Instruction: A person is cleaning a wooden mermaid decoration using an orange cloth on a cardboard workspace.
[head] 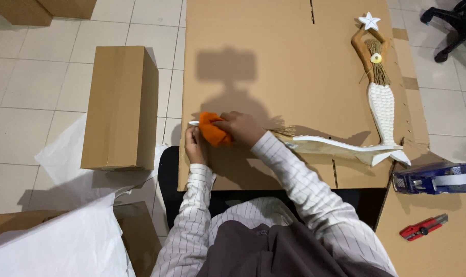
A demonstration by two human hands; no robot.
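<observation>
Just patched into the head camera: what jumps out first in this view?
At centre, the right hand presses an orange cloth onto a white mermaid figure lying on the flat cardboard sheet, its end pinched by the left hand. A second mermaid figure lies at upper right, a closed carton at left.

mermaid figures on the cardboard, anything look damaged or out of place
No damage shows. One mermaid figure lies flat near the cardboard sheet's far right corner. The other lies crosswise, its head hidden under the right hand and orange cloth.
</observation>
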